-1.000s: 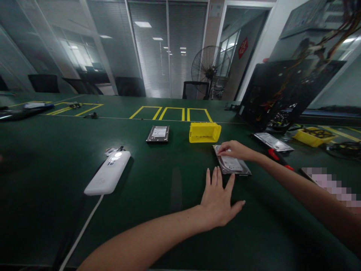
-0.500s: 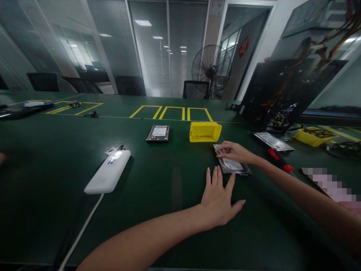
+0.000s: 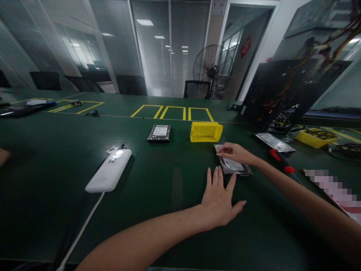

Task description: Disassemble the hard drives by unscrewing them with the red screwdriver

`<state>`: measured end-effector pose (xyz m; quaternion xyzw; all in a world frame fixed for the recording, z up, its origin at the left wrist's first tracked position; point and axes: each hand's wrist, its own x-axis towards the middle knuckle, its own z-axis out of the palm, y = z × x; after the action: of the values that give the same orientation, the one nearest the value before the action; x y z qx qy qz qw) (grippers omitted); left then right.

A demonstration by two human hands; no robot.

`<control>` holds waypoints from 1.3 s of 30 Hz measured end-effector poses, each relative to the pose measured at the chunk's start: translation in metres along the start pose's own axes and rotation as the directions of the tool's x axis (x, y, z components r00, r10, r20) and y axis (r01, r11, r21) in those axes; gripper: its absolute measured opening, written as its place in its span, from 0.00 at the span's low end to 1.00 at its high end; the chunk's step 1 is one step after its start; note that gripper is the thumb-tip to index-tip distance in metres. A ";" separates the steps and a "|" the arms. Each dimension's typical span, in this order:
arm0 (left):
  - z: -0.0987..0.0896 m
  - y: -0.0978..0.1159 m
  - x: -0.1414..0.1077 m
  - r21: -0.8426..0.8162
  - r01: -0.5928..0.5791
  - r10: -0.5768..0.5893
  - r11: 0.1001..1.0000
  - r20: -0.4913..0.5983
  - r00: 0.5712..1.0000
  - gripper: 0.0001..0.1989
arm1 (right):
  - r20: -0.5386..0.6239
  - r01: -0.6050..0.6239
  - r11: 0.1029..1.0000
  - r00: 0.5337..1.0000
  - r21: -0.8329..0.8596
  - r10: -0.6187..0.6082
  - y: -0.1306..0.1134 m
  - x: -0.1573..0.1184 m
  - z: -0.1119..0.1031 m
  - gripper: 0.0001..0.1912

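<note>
My left hand [image 3: 220, 199] lies palm down on the green table [image 3: 152, 177], fingers spread, its fingertips close to the near left edge of a hard drive [image 3: 234, 166]. Over the left part of that drive is my right hand [image 3: 232, 151], its thumb and fingertips drawn together. Whatever they pinch is too small to make out. Just behind the drive, a yellow bin [image 3: 206, 132] has its open side facing me. A second hard drive [image 3: 159, 133] lies label up to the left of the bin.
A white power bank [image 3: 109, 171] with a cable lies at left. At right are another drive [image 3: 273, 142], a red-handled screwdriver [image 3: 282, 161], a yellow bin of parts [image 3: 316, 137] and a black computer case [image 3: 284, 94]. Another person's hand [image 3: 3, 156] shows at the left edge.
My right hand's fingers have curled closer together over the drive. My left hand stays flat in place. The other person's hand at the left edge has come slightly further into view.
</note>
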<state>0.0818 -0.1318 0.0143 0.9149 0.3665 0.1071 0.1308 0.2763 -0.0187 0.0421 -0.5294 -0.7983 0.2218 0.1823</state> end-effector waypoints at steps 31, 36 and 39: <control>-0.003 0.002 -0.001 0.006 0.006 -0.007 1.000 0.018 1.000 0.38 | 0.107 -0.077 0.982 0.992 0.172 0.059 0.010 0.008 -0.006 0.19; -0.001 0.002 0.000 0.027 0.013 -0.013 1.000 -0.009 1.000 0.39 | 0.034 -0.065 0.998 0.997 -0.013 0.066 0.007 0.014 0.002 0.18; -0.001 0.003 0.000 0.027 0.016 -0.016 1.000 -0.002 1.000 0.39 | 0.054 -0.120 0.987 0.992 0.105 0.115 0.011 0.016 0.007 0.17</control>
<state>0.0832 -0.1336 0.0165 0.9136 0.3753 0.1021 0.1190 0.2748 -0.0014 0.0316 -0.5594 -0.7567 0.2874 0.1782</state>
